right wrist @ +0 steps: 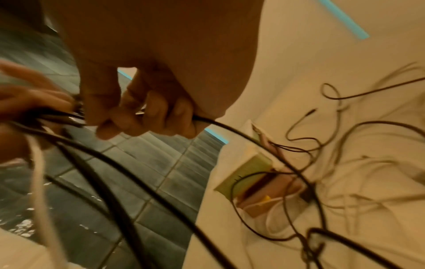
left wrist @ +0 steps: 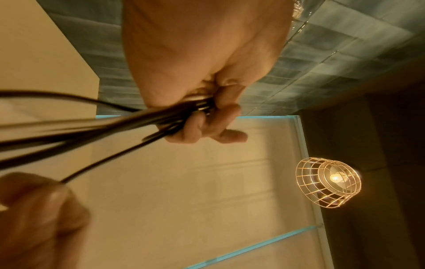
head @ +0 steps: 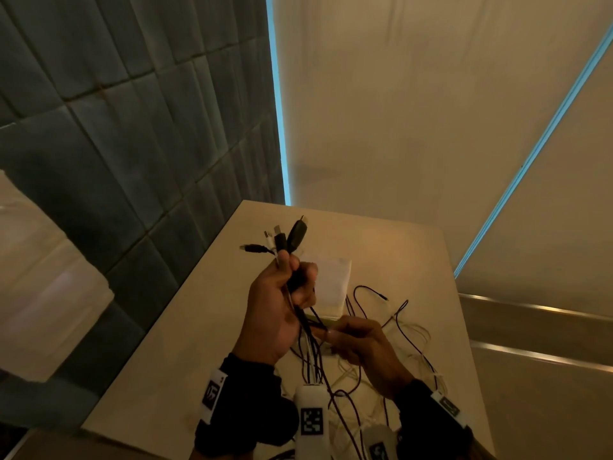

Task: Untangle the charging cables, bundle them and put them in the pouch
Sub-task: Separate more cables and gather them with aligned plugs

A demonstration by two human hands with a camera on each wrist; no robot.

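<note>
The left hand [head: 275,303] is closed round a gathered bunch of cables [head: 310,346], plugs [head: 285,239] sticking up together above the fist. The right hand [head: 361,343], just right of it, pinches one black strand. Most cable length lies tangled on the table [head: 185,343], near and right. Untangling seems partly done; bundling and stowing remain. The pouch [head: 331,282] lies just beyond the hands

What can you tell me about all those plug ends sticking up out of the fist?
The plug ends fan out above the left hand, which grips their cords together. Most are black, the fattest rightmost with a metal tip; one thin one is white. One black plug points sideways to the left. They are held up over the table, touching nothing but the hand.
</note>
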